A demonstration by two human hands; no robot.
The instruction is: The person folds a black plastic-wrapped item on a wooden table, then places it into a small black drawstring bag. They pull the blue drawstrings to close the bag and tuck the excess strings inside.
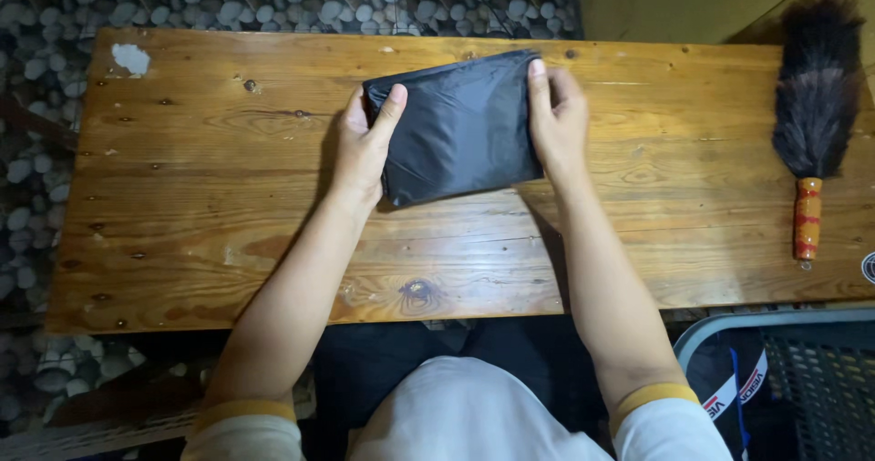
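Observation:
A folded black plastic bag (460, 128) lies flat near the middle of a wooden table (200, 197). My left hand (365, 147) grips its left edge, thumb on top of the bag. My right hand (558, 119) holds the right edge, fingers curled over the upper right corner. Both forearms reach in from the bottom of the view, with yellow-trimmed white sleeves at the elbows.
A dark feather duster (816, 87) with an orange-red handle lies at the table's right end. A pebble floor (273, 1) surrounds the table. A dark mesh basket or chair (811, 379) stands at the lower right, beside my lap.

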